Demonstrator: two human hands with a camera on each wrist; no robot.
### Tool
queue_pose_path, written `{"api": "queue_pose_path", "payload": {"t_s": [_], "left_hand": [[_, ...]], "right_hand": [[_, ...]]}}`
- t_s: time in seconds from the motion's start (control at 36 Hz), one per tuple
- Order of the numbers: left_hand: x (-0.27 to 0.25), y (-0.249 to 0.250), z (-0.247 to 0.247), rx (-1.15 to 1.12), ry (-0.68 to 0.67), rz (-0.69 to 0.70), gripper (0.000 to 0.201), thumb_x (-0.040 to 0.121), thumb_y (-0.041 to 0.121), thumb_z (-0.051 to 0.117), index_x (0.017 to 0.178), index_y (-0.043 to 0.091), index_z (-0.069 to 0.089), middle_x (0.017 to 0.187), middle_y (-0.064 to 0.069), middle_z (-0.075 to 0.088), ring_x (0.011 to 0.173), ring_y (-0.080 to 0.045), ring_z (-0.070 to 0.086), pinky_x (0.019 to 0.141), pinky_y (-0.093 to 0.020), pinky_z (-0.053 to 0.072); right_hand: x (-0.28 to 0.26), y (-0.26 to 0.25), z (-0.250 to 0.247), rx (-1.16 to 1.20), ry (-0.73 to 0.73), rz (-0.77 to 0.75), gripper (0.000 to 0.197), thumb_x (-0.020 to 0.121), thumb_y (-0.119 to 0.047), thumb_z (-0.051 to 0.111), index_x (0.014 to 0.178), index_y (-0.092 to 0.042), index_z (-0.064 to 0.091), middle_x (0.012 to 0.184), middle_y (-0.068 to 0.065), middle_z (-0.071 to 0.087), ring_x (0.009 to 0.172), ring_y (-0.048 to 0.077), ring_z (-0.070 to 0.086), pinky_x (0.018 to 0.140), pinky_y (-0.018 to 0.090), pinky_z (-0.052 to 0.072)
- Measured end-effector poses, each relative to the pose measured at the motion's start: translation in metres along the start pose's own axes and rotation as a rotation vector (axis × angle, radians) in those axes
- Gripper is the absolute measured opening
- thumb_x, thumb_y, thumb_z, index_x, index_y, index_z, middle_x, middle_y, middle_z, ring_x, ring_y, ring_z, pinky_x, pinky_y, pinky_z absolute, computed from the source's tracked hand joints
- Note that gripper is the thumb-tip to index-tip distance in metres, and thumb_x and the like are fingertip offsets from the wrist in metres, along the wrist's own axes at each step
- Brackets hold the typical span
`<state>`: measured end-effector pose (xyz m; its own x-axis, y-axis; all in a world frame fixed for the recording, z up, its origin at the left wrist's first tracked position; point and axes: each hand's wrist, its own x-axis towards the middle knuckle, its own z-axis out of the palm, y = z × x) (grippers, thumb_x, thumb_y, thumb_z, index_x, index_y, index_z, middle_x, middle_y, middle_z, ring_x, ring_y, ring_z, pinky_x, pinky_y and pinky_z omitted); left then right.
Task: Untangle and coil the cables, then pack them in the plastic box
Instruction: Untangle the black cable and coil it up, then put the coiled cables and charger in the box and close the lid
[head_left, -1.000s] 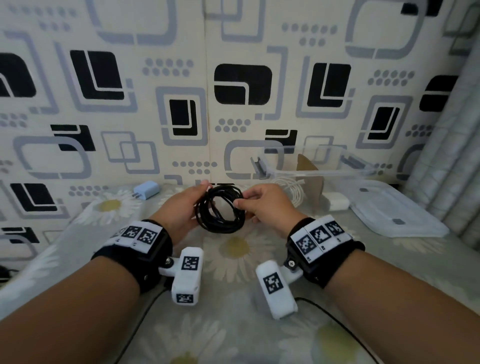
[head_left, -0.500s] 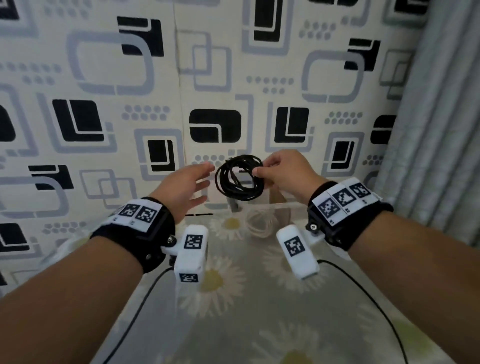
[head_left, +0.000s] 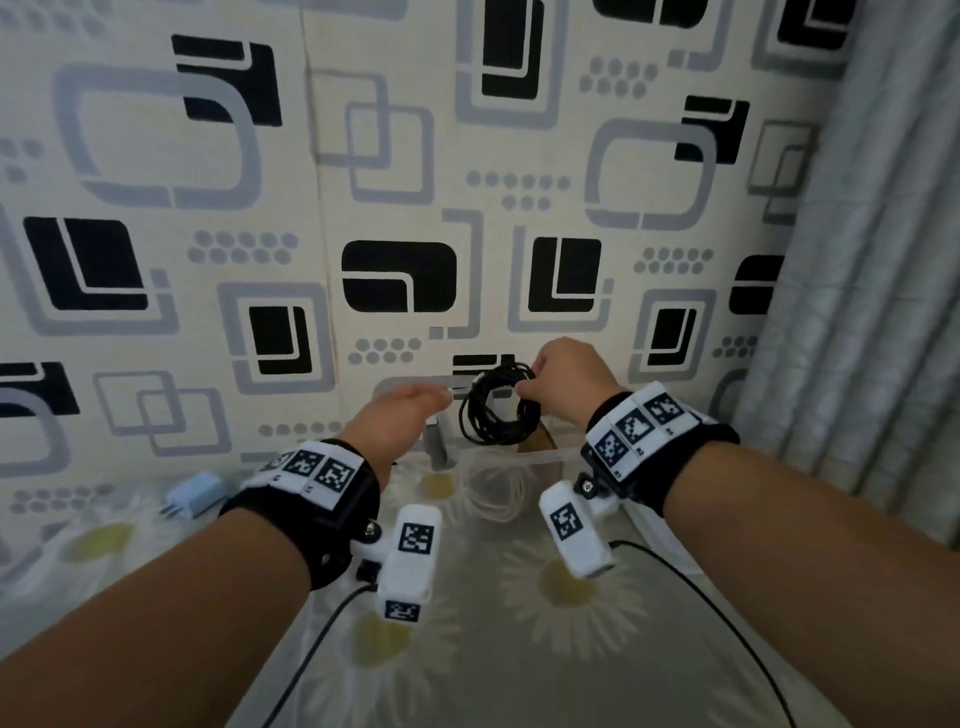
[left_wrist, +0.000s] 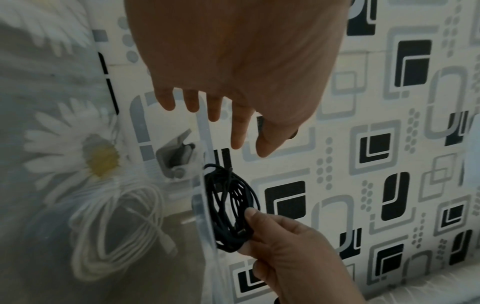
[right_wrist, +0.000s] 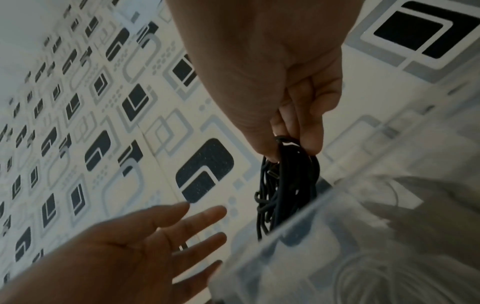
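Observation:
My right hand (head_left: 535, 382) pinches a coiled black cable (head_left: 496, 410) by its top right side and holds it hanging over the clear plastic box (head_left: 540, 457). The coil's lower part dips past the box rim (right_wrist: 306, 211). A coiled white cable (head_left: 493, 491) lies inside the box. My left hand (head_left: 415, 402) hovers just left of the black coil, fingers straight and spread, touching nothing. In the left wrist view the black coil (left_wrist: 231, 207) hangs beside the box wall (left_wrist: 205, 205), with the white coil (left_wrist: 116, 226) seen through it.
A pale blue plug adapter (head_left: 195, 499) lies on the daisy-print cloth (head_left: 519, 649) at the left, near the patterned wall (head_left: 260, 208). A grey curtain (head_left: 872, 312) hangs at the right. Black wrist-camera leads (head_left: 322, 639) trail across the cloth.
My left hand has let go of the black coil and opened. My right hand has carried the coil up and right over the box, then lowered it to the rim.

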<state>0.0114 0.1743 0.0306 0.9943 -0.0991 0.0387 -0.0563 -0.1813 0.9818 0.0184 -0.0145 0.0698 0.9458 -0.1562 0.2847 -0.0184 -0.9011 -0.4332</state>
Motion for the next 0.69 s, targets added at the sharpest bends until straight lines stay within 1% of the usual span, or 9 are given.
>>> {"api": "queue_pose_path", "payload": {"t_s": [0.08, 0.19, 0.28, 0.36, 0.5, 0.56, 0.61, 0.64, 0.69], "left_hand": [[0.004, -0.007, 0.003, 0.008, -0.010, -0.022, 0.030, 0.094, 0.030, 0.060, 0.123, 0.026, 0.063, 0.123, 0.006, 0.054, 0.114, -0.013, 0.044, 0.094, -0.032, 0.033], [0.011, -0.013, 0.006, 0.018, -0.040, -0.036, 0.031, 0.094, 0.028, 0.060, 0.125, 0.029, 0.062, 0.123, 0.007, 0.051, 0.114, -0.012, 0.040, 0.098, -0.031, 0.032], [0.014, -0.017, 0.008, 0.022, -0.054, -0.040, 0.033, 0.094, 0.026, 0.060, 0.127, 0.030, 0.061, 0.120, 0.006, 0.051, 0.114, -0.012, 0.039, 0.099, -0.030, 0.031], [0.016, -0.021, 0.010, 0.029, -0.071, -0.039, 0.034, 0.094, 0.025, 0.060, 0.128, 0.030, 0.060, 0.121, 0.006, 0.051, 0.115, -0.012, 0.040, 0.099, -0.030, 0.032], [0.019, -0.025, 0.012, 0.019, -0.087, -0.031, 0.037, 0.094, 0.022, 0.060, 0.131, 0.026, 0.058, 0.120, 0.004, 0.055, 0.111, -0.012, 0.045, 0.094, -0.027, 0.032], [0.020, -0.027, 0.012, 0.019, -0.090, -0.034, 0.039, 0.093, 0.022, 0.061, 0.132, 0.024, 0.057, 0.123, 0.001, 0.056, 0.110, -0.013, 0.047, 0.092, -0.027, 0.033], [0.020, -0.029, 0.013, 0.020, -0.091, -0.033, 0.040, 0.093, 0.021, 0.062, 0.133, 0.024, 0.057, 0.126, -0.001, 0.056, 0.109, -0.014, 0.049, 0.090, -0.026, 0.034], [0.020, -0.030, 0.012, 0.019, -0.091, -0.031, 0.040, 0.093, 0.021, 0.062, 0.133, 0.023, 0.056, 0.126, -0.002, 0.056, 0.109, -0.015, 0.049, 0.089, -0.026, 0.034], [0.020, -0.031, 0.012, 0.024, -0.087, -0.019, 0.041, 0.093, 0.019, 0.062, 0.133, 0.023, 0.056, 0.127, -0.002, 0.054, 0.110, -0.016, 0.050, 0.087, -0.025, 0.036]], "right_hand": [[0.003, 0.000, 0.014, -0.082, -0.034, -0.010, 0.020, 0.084, -0.024, 0.067, 0.091, -0.006, 0.064, 0.092, 0.009, 0.065, 0.089, 0.026, 0.063, 0.068, 0.029, 0.046], [0.006, -0.002, 0.027, -0.167, -0.088, -0.039, 0.011, 0.088, -0.018, 0.062, 0.092, -0.008, 0.059, 0.090, 0.008, 0.060, 0.082, 0.023, 0.057, 0.066, 0.029, 0.042], [0.006, 0.000, 0.034, -0.180, -0.078, -0.091, 0.017, 0.090, -0.012, 0.056, 0.107, -0.008, 0.052, 0.090, 0.007, 0.054, 0.081, 0.024, 0.052, 0.067, 0.030, 0.040], [0.007, 0.003, 0.039, -0.171, -0.093, -0.136, 0.020, 0.090, -0.007, 0.051, 0.109, -0.010, 0.044, 0.089, 0.009, 0.054, 0.081, 0.028, 0.054, 0.067, 0.033, 0.043], [0.009, -0.001, 0.042, -0.321, -0.204, -0.174, 0.012, 0.094, -0.008, 0.048, 0.103, -0.007, 0.055, 0.102, 0.012, 0.061, 0.098, 0.029, 0.059, 0.069, 0.030, 0.038], [0.011, -0.002, 0.044, -0.361, -0.245, -0.164, 0.009, 0.094, -0.008, 0.048, 0.098, -0.007, 0.057, 0.094, 0.011, 0.059, 0.099, 0.029, 0.060, 0.069, 0.029, 0.037], [0.012, -0.002, 0.045, -0.407, -0.275, -0.150, 0.011, 0.096, -0.009, 0.048, 0.099, -0.006, 0.058, 0.086, 0.008, 0.055, 0.096, 0.029, 0.060, 0.069, 0.028, 0.038], [0.012, -0.003, 0.045, -0.426, -0.288, -0.147, 0.015, 0.096, -0.010, 0.048, 0.103, -0.003, 0.059, 0.087, 0.008, 0.054, 0.092, 0.028, 0.059, 0.069, 0.028, 0.039], [0.012, -0.006, 0.045, -0.470, -0.337, -0.145, 0.022, 0.097, -0.011, 0.047, 0.111, 0.001, 0.061, 0.100, 0.013, 0.061, 0.090, 0.025, 0.058, 0.073, 0.029, 0.043]]}}
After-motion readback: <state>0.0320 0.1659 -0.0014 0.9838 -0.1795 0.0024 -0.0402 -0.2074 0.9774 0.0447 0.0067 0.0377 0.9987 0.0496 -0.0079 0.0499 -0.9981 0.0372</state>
